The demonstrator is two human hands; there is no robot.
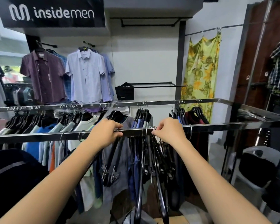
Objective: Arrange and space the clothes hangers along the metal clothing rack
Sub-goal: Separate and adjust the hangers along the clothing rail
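Observation:
A chrome clothing rack has a near rail (39, 136) running left to right in front of me. My left hand (106, 131) rests on this rail with its fingers curled over hanger hooks near the middle. My right hand (169, 131) pinches a bunch of metal hanger hooks (148, 130) just to the right. Below them hang several black hangers (152, 160), some bare, some with shirts. More hooks (81, 135) sit further left on the rail, one hook (190, 130) to the right of my right hand.
The rack's far rail (160, 103) carries groups of hangers with t-shirts. Shirts hang on the wall display (86, 75) behind. A yellow floral cloth (200, 73) hangs at right. A grey chair (259, 165) stands at the lower right beside the rack's end.

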